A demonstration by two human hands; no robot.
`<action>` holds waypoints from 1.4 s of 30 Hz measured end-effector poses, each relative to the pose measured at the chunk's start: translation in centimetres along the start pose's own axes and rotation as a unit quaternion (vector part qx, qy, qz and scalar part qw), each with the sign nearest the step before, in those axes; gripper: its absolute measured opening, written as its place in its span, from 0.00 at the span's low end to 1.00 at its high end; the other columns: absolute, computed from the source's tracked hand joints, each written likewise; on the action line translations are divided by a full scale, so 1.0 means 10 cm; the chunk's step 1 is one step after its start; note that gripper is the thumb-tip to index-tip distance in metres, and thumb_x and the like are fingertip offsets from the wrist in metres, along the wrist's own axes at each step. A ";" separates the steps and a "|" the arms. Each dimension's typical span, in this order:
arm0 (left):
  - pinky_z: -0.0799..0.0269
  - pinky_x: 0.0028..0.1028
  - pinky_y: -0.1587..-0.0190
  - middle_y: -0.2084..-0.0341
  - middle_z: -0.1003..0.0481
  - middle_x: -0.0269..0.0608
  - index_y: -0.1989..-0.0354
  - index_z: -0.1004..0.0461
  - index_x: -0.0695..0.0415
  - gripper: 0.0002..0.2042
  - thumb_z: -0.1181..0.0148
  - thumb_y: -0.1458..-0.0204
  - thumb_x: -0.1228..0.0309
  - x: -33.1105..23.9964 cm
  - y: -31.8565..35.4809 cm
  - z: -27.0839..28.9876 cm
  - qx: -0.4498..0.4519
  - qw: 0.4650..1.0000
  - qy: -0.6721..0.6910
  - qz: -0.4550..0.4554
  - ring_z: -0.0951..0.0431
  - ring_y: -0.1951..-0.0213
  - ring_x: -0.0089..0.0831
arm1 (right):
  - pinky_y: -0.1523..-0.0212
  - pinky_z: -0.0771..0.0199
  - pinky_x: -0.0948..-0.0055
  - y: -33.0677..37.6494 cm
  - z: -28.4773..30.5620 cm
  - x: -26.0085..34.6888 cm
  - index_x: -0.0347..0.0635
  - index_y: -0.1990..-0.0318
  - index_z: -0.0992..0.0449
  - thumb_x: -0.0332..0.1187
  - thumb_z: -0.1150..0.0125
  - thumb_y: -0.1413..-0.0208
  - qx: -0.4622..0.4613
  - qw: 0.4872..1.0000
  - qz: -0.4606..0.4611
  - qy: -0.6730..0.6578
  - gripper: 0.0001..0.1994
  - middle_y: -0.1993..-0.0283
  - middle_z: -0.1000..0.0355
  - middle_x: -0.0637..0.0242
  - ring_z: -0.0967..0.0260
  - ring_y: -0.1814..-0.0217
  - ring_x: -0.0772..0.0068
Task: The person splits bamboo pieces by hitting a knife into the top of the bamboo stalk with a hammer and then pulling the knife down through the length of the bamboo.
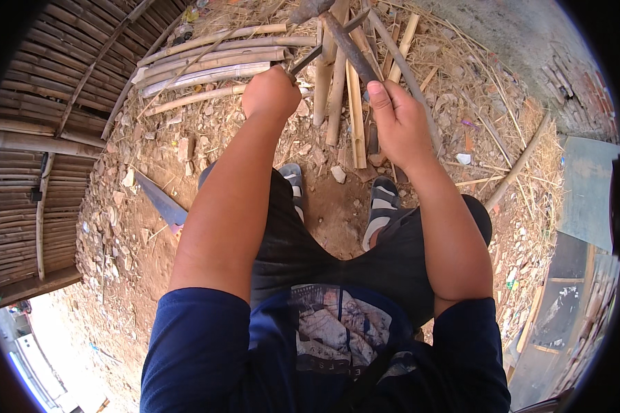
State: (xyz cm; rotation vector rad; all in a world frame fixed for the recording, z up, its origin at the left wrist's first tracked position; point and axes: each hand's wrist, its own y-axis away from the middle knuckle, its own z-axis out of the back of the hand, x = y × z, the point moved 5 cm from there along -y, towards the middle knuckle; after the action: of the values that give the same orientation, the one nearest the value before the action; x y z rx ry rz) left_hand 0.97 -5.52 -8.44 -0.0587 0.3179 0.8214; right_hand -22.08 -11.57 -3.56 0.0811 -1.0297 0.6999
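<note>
My left hand (272,93) is closed around the handle of a thin dark blade (310,56) that points up and to the right. Gripped in my right hand (399,122) is the lower end of a dark brown stick (348,45), which slants up and to the left. Blade and stick cross above a heap of split bamboo pieces (355,117). Where exactly the blade's edge meets the stick is hard to make out. Both forearms reach forward over my knees.
Several long bamboo poles (213,62) lie on the dirt at upper left. A flat saw-like blade (160,199) rests on the ground to my left. A bamboo slat wall (41,138) runs along the left, bricks (579,82) at right. My sandalled feet (382,206) stand on rubble.
</note>
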 end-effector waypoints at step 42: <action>0.21 0.44 0.52 0.64 0.16 0.49 0.59 0.18 0.54 0.19 0.36 0.45 0.50 0.21 -0.29 0.04 -0.013 1.000 -0.021 -0.019 0.16 0.57 0.47 | 0.76 0.39 0.72 -0.67 0.96 0.19 0.41 0.63 0.28 0.59 0.58 0.27 -0.115 0.984 0.040 -0.127 0.28 0.80 0.39 0.74 0.40 0.78 0.79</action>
State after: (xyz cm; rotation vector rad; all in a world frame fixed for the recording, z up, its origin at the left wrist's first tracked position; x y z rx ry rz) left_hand 4.52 -5.96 -8.88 -0.0712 0.2654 0.7881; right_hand -24.92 -19.53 4.81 -0.0747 -1.3584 0.6504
